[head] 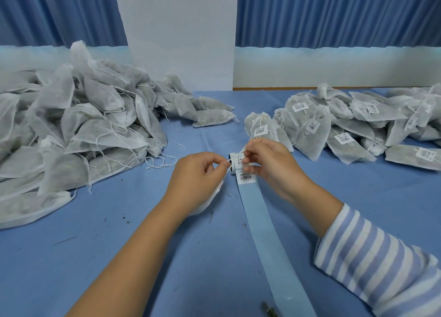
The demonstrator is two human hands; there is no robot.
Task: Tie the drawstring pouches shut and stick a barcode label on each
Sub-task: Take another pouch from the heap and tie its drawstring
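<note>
A white drawstring pouch (210, 201) lies mostly hidden under my left hand (198, 176), which pinches its white string (229, 161) at the fingertips. My right hand (267, 164) pinches the other end of that string just above the label roll (235, 164). A barcode label (245, 177) sits on the roll's pale blue backing strip (269, 240), which trails toward me across the blue table (119, 257). The pouch's mouth is hidden by my left hand.
A large heap of unlabelled pouches (78, 128) with loose strings fills the left side. Labelled pouches (346, 128) are piled at the right. A white pillar (179, 35) and blue curtains stand behind. Dry herb crumbs (268, 309) dot the cloth.
</note>
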